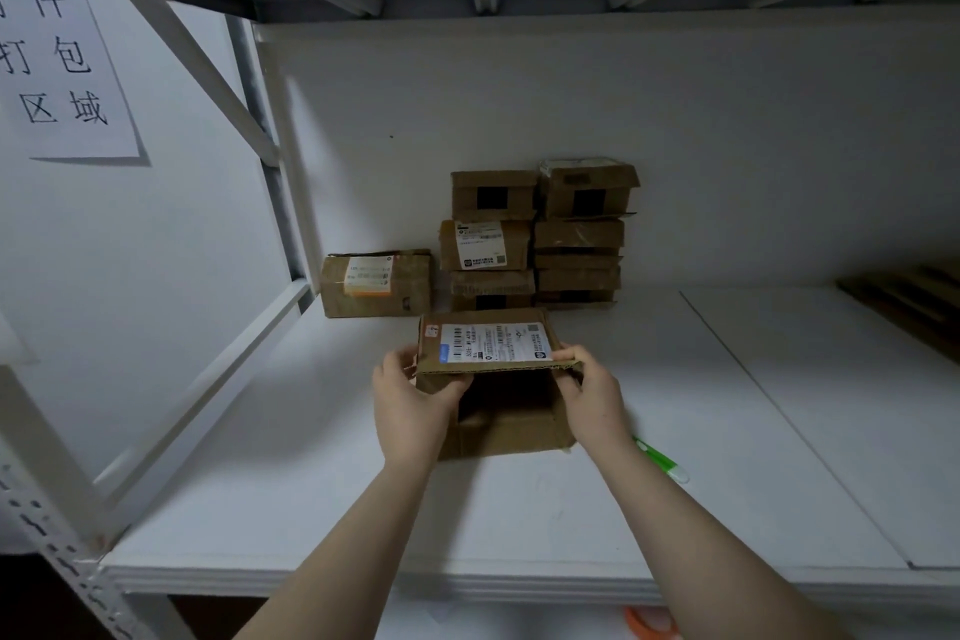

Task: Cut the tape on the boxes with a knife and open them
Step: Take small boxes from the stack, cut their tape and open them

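A sign (pixel 67 62) hangs on the left wall, and a lone box (pixel 376 283) sits at the back of the white shelf (pixel 311 483). The left hand (pixel 410 395) has its grip clamped on the left end of the raised flap (pixel 488 343) of the open box (pixel 504 426), which stands mid-shelf just before a stack (pixel 540 234) of taped boxes, while the right hand (pixel 592 395) pinches the flap's right end. A green knife (pixel 662 460) lies on the shelf just right of the open box, partly hidden behind the right forearm.
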